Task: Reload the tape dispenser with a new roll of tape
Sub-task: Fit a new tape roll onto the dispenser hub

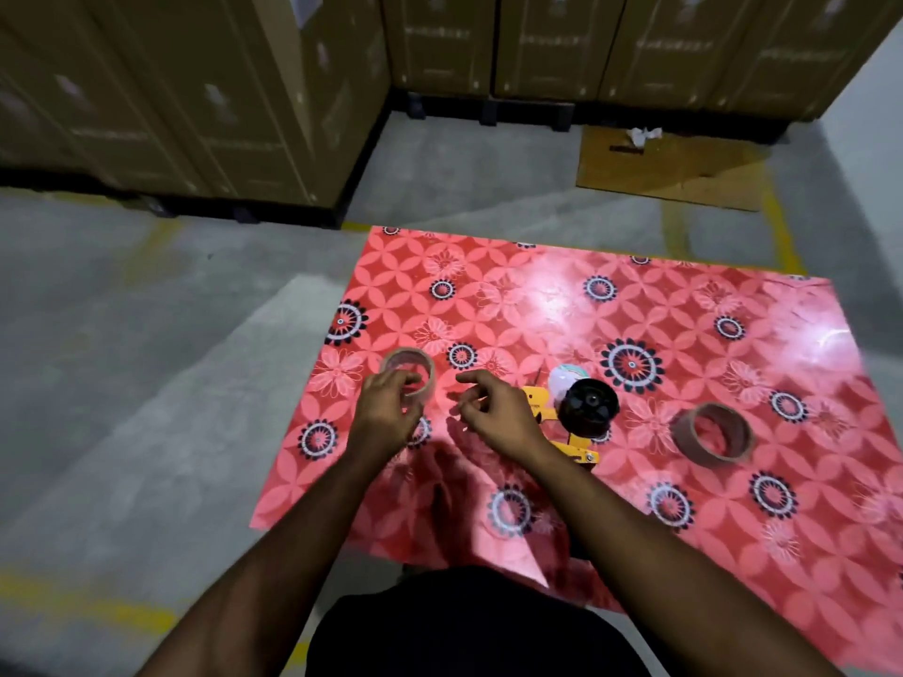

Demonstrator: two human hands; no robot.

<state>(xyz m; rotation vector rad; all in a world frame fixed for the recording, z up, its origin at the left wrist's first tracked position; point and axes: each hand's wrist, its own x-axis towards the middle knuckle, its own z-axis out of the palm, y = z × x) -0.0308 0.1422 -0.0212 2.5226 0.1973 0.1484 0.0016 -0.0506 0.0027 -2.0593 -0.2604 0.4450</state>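
Left hand point(386, 412) grips a clear glossy tape ring point(408, 371). Right hand point(498, 412) hovers loose, empty. At its 3 o'clock: yellow dispenser point(571, 422), brown cardboard core point(713, 434).

Grey concrete floor point(146, 383) (yellow lines), stacked cardboard boxes point(195, 90)

The left hand point(386, 412) covers the near rim of the tape roll point(408, 371), so the grip itself can't be made out. Just right of that roll, the right hand point(493, 408) blocks the near end of the yellow tape dispenser point(576, 417). Far beyond the roll, the cardboard boxes point(195, 90) are smeared, labels unreadable, tops cut off. Both forearms leave the bottom edge.
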